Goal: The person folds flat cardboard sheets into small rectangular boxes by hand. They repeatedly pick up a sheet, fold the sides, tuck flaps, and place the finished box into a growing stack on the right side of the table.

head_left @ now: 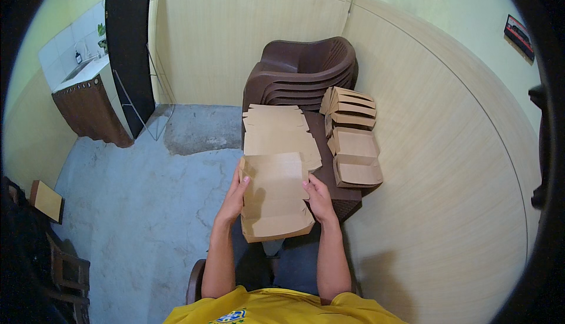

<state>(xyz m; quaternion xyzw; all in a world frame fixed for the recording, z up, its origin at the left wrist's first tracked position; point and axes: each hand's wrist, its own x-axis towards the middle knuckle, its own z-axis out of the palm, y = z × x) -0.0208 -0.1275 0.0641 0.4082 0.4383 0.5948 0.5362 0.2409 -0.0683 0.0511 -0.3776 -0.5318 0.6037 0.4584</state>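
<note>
Between my two hands is a brown cardboard box (273,177), partly folded, with its near half raised into a shallow tray shape. My left hand (233,197) grips its left edge, thumb on the inner face. On the opposite edge my right hand (319,197) pinches the side wall, thumb inside and fingers behind. Just beyond the box lies a stack of flat cardboard blanks (276,127) on a dark brown table (344,193). To the right of these blanks sits an open folded box (357,153), and behind it is a pile of folded boxes (351,106).
Stacked brown plastic chairs (306,68) stand behind the table against the panelled wall (447,159). At the far left are a black ironing-board-like panel (128,53) and a sink counter (82,77) with a brown curtain. A wooden chair (70,271) is at lower left.
</note>
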